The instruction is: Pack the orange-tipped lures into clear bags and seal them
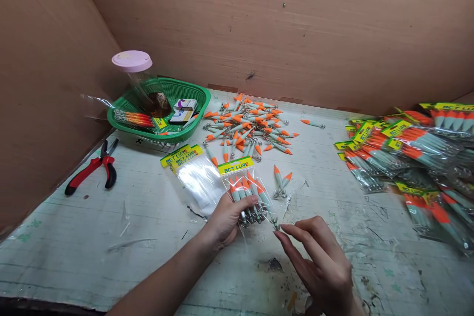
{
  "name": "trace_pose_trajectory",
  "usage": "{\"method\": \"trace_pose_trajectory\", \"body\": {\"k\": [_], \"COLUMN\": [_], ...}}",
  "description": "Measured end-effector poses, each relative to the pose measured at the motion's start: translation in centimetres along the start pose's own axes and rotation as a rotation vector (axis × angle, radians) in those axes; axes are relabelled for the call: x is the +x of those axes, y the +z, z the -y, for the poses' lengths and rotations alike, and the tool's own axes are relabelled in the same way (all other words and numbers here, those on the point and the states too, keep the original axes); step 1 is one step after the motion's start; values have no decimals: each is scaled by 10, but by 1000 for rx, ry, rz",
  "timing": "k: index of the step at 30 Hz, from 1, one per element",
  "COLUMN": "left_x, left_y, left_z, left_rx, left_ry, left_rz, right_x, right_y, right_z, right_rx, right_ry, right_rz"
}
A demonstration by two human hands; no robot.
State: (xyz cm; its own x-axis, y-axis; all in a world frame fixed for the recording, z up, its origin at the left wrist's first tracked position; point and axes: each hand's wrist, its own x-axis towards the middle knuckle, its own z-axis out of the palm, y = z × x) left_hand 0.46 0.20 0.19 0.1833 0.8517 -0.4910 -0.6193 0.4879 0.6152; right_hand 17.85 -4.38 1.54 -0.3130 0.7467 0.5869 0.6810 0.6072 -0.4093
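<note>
Green basket (181, 133): blocks upper left, tall cup (142, 81) inside.
Lure pile (242, 134): blocks upper centre.
Bagged lures (411, 148): crowd right edge.
Tabletop (74, 242): passable lower left.

2 hands (226, 218), 1 held pkt (245, 183), dozens lures (244, 123), 1 pr pliers (105, 159), 1 grn bskt (181, 85), 1 cup (139, 85)

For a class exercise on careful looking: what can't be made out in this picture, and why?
All in the head view:
Left hand: part hidden behind the bag.
Loose lure pile: exact count, lures overlapping.
Packed lures: some cut off by the right edge.
Small box: print too small.
</note>
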Motion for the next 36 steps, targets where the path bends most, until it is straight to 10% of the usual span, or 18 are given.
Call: {"method": "trace_pose_trajectory", "body": {"k": [16,36], "left_x": [1,0], "left_y": [-1,-3], "left_z": [4,9], "left_rx": [-46,308], "left_ry": [-76,-264], "left_rz": [20,102], "right_x": [0,-26], "right_y": [13,16], "right_z": [0,5], "right_rx": [-149,103], "right_ry": [-107,405], "right_rz": [-18,-72]}}
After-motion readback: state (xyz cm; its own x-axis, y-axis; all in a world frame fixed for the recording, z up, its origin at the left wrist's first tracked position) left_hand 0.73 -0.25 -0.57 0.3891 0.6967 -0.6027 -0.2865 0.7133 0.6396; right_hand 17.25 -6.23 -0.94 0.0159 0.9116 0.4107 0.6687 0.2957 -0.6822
